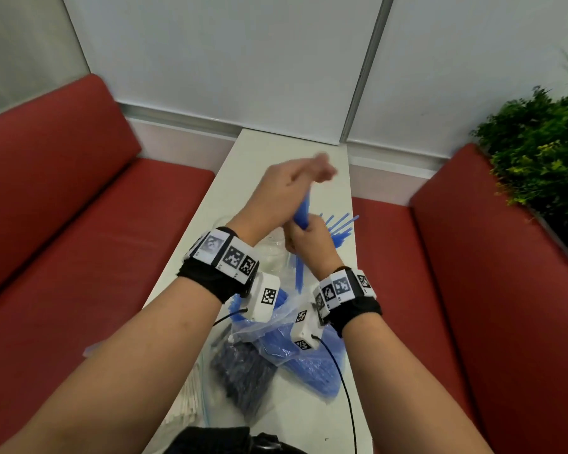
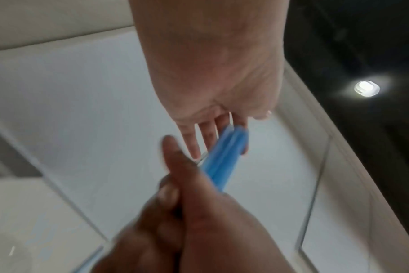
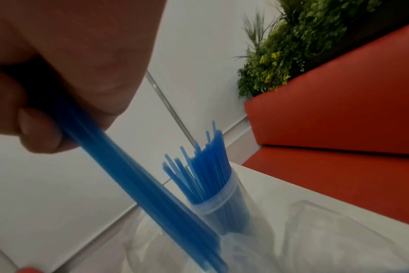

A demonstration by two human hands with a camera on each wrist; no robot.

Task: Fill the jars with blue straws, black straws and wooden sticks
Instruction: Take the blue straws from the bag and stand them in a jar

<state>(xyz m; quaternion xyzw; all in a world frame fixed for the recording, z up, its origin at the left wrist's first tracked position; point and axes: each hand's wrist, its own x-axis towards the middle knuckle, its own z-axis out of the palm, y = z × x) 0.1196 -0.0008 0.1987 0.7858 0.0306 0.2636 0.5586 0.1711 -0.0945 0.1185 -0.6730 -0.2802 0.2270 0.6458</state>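
Right hand [image 1: 304, 239] grips blue straws [image 1: 301, 213]; blurred left hand [image 1: 295, 178] hides their tops, fingers unclear.

Open tabletop [image 1: 276, 149] beyond hands; straw bags [image 1: 295, 358] & filled jar [image 3: 224, 208] crowding near side.

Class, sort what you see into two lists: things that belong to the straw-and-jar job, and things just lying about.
Job: blue straws held by both hands; filled jar; blue bag; black bag; sticks.
Lying about: plant; benches.
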